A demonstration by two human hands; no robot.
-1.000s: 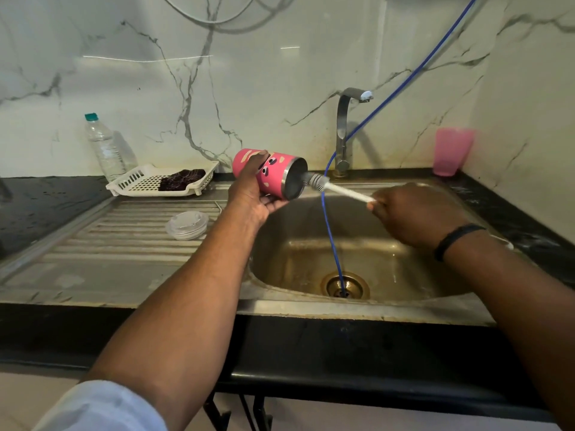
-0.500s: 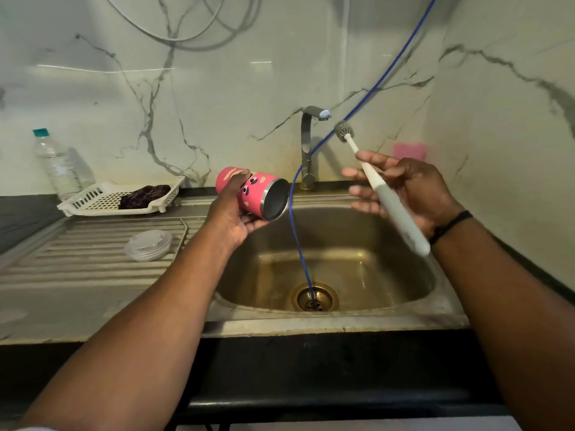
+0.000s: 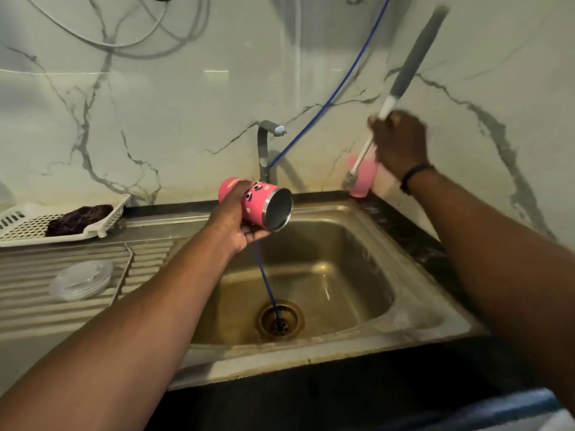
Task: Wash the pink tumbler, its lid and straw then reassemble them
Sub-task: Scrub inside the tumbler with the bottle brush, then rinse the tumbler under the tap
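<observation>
My left hand (image 3: 231,223) grips the pink tumbler (image 3: 253,205) on its side over the back left edge of the sink (image 3: 401,312). Its open steel mouth faces right and nothing is inside it. At the back right corner my right hand (image 3: 399,141), blurred, holds a white bottle brush (image 3: 361,158). The brush's bristle end points down at a pink plastic cup (image 3: 362,188). A clear lid (image 3: 81,279) lies on the drainboard to the left. I see no straw.
A grey tap (image 3: 267,144) stands behind the sink. A blue hose (image 3: 329,98) comes down the wall into the drain (image 3: 280,320). A white basket (image 3: 25,227) with a dark cloth (image 3: 79,214) sits at the back left. The marble wall is close on the right.
My right hand pulled the brush out of the tumbler, lifted it, then swung it head-down to the pink cup in the back right corner. The left hand kept holding the tumbler.
</observation>
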